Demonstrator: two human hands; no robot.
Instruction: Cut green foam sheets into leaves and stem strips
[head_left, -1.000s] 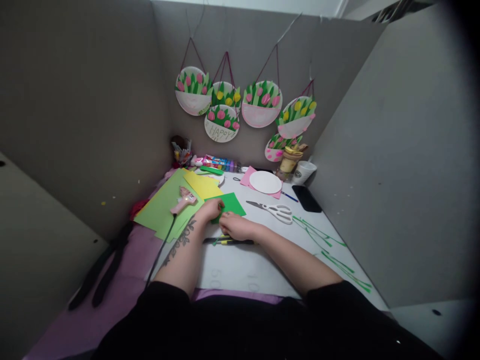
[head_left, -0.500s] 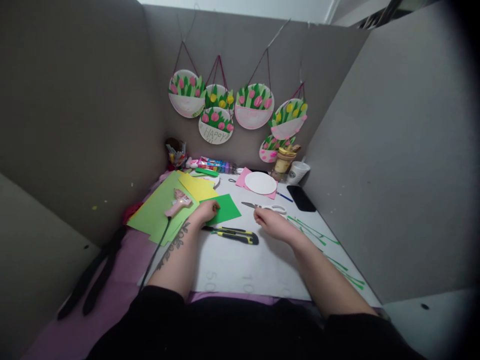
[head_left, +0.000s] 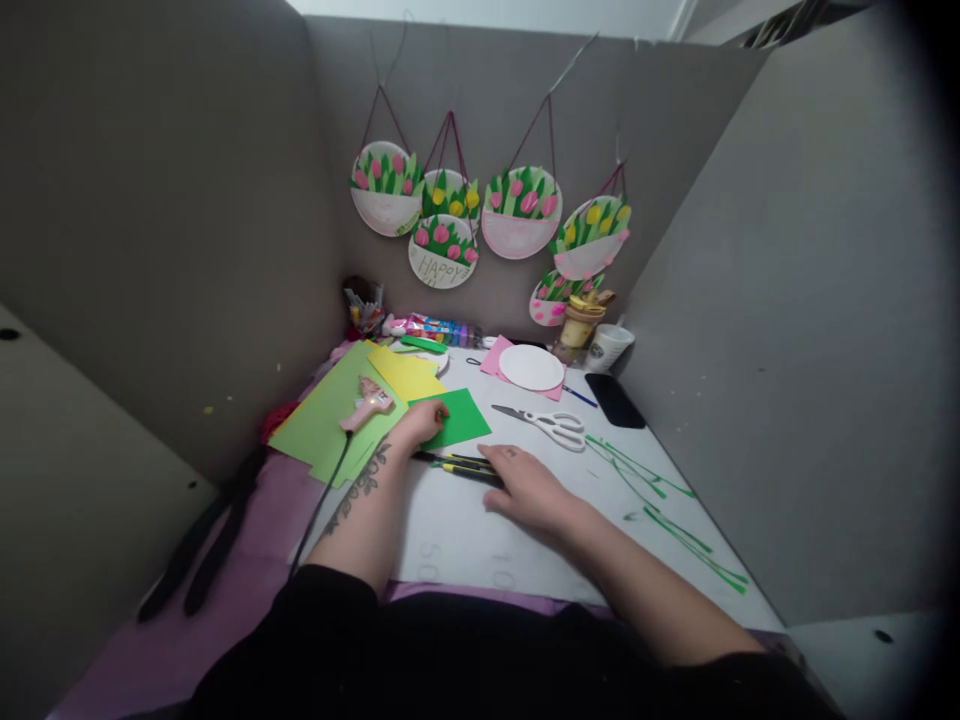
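Note:
On the white board (head_left: 465, 540), a dark green paper sheet (head_left: 469, 420) lies flat. My left hand (head_left: 424, 425) is closed at its left edge, fingers curled over the paper. Two black-and-yellow utility knives (head_left: 461, 468) lie side by side just in front of the sheet. Over their right ends reaches my right hand (head_left: 525, 485), fingers stretched out and thumb apart, covering part of the knives. White-handled scissors (head_left: 559, 428) rest beyond my right hand, touched by neither hand.
A pink glue gun (head_left: 367, 405) lies on light green paper (head_left: 315, 425) at left, its cord running forward. Thin green strips (head_left: 675, 525) are at right, near a black phone (head_left: 615, 400). A white paper plate (head_left: 531, 367) lies behind. Decorated plates (head_left: 521, 235) hang on the back wall.
My right hand has moved from beside the scissors toward me, onto the utility knives, and its fingers have spread. My left hand stays at the green sheet. The view has shifted slightly.

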